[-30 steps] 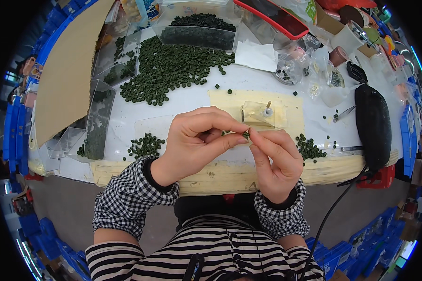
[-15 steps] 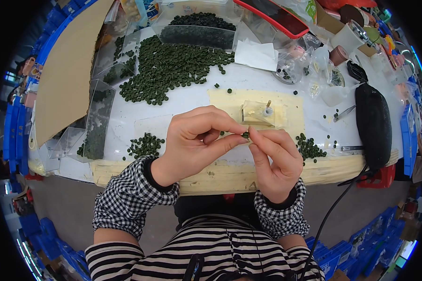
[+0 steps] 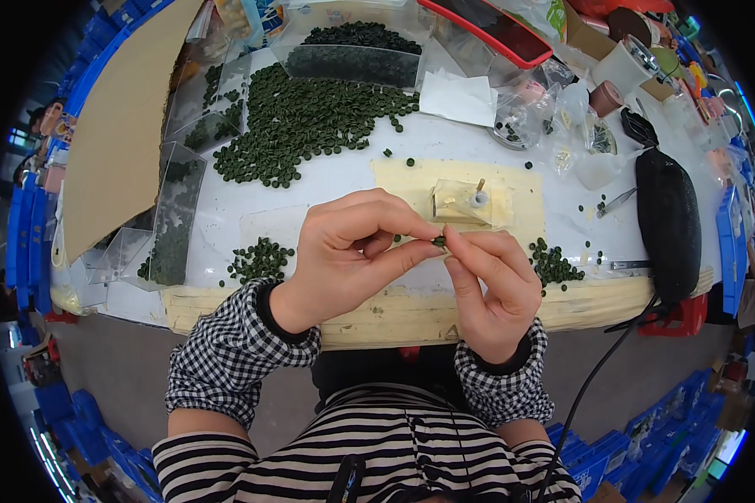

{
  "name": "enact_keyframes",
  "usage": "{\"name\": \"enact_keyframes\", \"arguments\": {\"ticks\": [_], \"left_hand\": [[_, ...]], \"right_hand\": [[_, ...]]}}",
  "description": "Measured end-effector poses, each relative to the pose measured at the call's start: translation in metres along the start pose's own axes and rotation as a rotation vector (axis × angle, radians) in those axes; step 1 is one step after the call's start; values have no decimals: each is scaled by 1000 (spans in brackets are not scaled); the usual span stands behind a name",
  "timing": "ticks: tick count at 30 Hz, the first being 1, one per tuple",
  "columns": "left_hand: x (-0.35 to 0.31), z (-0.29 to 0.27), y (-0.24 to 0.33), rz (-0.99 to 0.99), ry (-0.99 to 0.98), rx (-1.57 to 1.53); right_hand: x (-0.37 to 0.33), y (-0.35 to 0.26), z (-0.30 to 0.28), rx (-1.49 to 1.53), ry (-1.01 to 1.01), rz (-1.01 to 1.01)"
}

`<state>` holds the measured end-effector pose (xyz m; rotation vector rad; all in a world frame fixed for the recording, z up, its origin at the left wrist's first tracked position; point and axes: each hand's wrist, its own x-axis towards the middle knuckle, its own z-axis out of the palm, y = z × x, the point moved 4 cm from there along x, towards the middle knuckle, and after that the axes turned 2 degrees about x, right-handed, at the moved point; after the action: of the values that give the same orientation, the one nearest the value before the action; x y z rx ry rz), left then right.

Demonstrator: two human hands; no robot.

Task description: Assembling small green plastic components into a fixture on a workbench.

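Note:
Between my two hands, above the table's near edge, is a small dark green round piece. My left hand pinches it between thumb and forefinger. My right hand meets it from the other side, its fingertips closed against the same piece and partly hiding it. Just beyond the fingertips stands a small taped block with an upright pin and a pale metal stub. A small heap of green pieces lies left of my left hand, and another heap lies right of my right hand.
A large spread of green pieces covers the far left, before a clear bin of them. Cardboard leans over clear trays at left. A black pouch, tweezers, white paper and a red-framed phone lie around.
Both hands stay in the same place. The small green piece seems to have turned slightly between the fingertips.

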<state>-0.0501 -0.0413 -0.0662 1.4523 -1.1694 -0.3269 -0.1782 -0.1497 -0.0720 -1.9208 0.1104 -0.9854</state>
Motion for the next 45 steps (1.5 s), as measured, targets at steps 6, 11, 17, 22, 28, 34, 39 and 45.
{"name": "enact_keyframes", "arguments": {"ticks": [6, 11, 17, 22, 28, 34, 39, 45], "left_hand": [[0, 0, 0, 3, -3, 5], [0, 0, -1, -5, 2, -1], [5, 5, -3, -212, -114, 38], [2, 13, -12, -176, -295, 271], [6, 4, -13, -340, -297, 367], [7, -1, -19, -498, -247, 151], [11, -6, -22, -646, -87, -443], [7, -11, -42, -730, 124, -827]], "right_hand": [[0, 0, 0, 1, 1, -3], [0, 0, 0, -10, 6, -8], [-8, 3, -11, -3, 203, 109], [-13, 5, -17, 57, 279, 187], [-12, 6, -15, 70, 243, 179], [-9, 5, -13, 57, 244, 152], [4, -2, -20, 40, 175, 94], [27, -27, -44, 44, 101, 64]]}}
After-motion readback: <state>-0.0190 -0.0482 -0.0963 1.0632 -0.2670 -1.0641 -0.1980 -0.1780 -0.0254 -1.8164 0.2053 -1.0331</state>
